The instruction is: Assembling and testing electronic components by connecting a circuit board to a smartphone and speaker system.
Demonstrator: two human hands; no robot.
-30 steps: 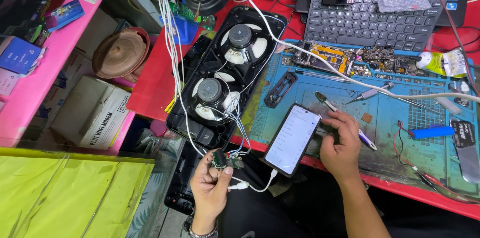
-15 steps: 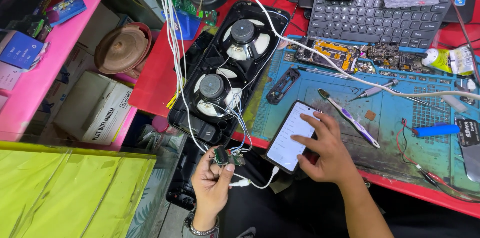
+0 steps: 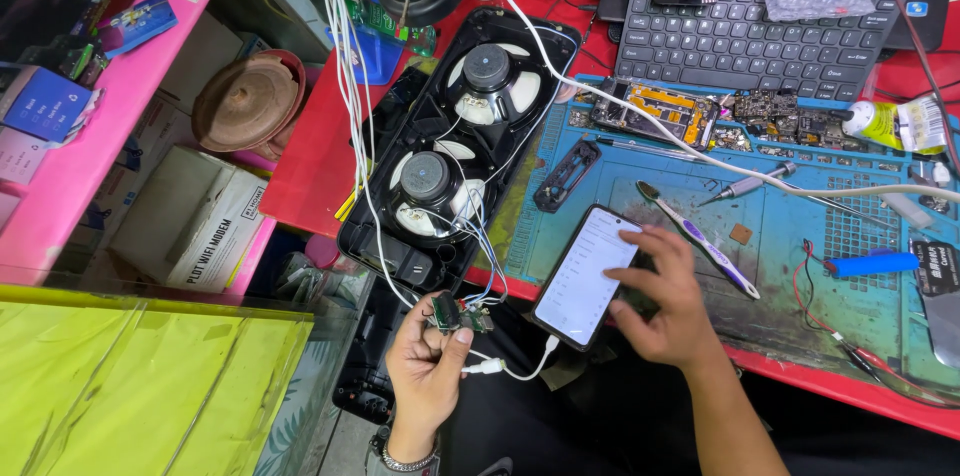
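Left hand point(image 3: 425, 361): low, wrist bent upward, fingers curled, thumb and fingertips pinched shut. Bracelet at the wrist. Right hand point(image 3: 665, 301): forearm rising from lower right, palm down, fingers spread, thumb reaching left.

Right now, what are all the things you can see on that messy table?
Speaker shell: one, black, two round speakers, table's left.
Small circuit board: one, green, wired, in left hand.
Phone: one, lit screen, white cable plugged in, in right hand.
Work mat: one, blue, on red table.
Toothbrush: one, on mat.
Lighter: one, blue, on mat.
Keyboard: one, black, far edge.
Hands: left pinching board; right gripping phone.
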